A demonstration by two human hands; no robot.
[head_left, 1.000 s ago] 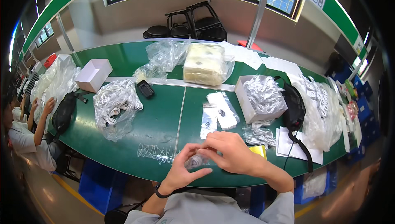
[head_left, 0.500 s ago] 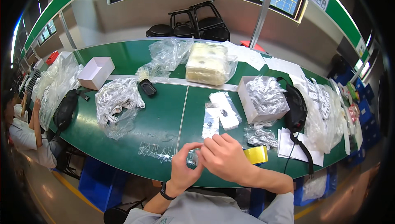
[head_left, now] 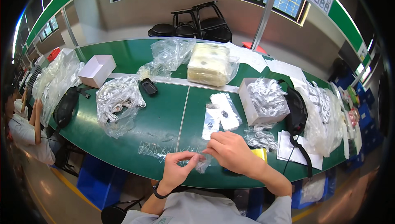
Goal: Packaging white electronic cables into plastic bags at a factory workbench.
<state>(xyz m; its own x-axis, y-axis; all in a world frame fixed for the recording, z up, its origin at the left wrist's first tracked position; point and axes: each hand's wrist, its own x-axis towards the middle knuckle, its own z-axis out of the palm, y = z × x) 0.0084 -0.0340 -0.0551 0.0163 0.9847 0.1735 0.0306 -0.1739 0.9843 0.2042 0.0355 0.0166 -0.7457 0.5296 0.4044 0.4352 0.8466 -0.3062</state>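
Pinching of a small clear bag [head_left: 203, 165] is done by the left hand's [head_left: 177, 168] grip, over the surface's [head_left: 160, 125] near edge; not yet set down, so mid-handling, apparently. From there, white cables [head_left: 119, 98] are left heaped at 10 o'clock. Right hand [head_left: 230, 152] is curled alongside; its grip can't be told. Bag contents are blurred; yellow item [head_left: 260, 154], 3 o'clock, is part-hidden.

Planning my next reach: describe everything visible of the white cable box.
The white box looks like cardboard, open-topped and upright on the green table, right of the flat packets. White, seemingly wrapped cables heap above its rim. A black pouch sits close on its right; more cables lie before it. Neither the left hand nor right hand touches it.
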